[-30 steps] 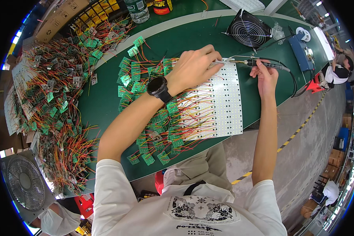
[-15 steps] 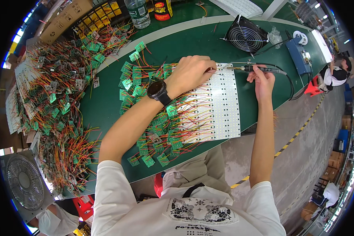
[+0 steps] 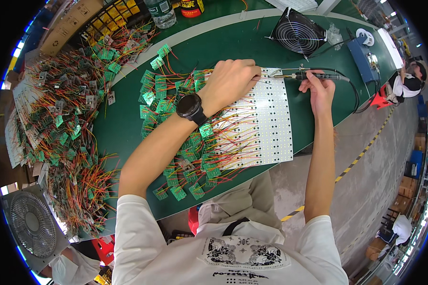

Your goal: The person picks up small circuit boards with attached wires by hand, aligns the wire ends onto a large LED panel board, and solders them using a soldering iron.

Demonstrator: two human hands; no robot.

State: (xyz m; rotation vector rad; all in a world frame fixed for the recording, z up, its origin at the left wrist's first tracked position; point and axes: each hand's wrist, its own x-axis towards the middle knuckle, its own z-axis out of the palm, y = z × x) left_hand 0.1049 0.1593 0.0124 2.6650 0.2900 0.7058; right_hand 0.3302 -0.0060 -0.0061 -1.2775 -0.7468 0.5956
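White LED strip panel (image 3: pixel 266 126) lies on the green desk (image 3: pixel 223 47), and my left hand (image 3: pixel 230 83) presses flat on its top edge, fingers together on the wires. My right hand (image 3: pixel 318 88) stays clamped on the soldering iron (image 3: pixel 309 75), whose tip has edged closer to the panel's corner since a second ago, so I judge a joint is being made.

An electronics assembly workshop: heaps of small green wired circuit boards (image 3: pixel 57 128) left of the hands, a black cooling fan (image 3: pixel 298 33) beyond them.
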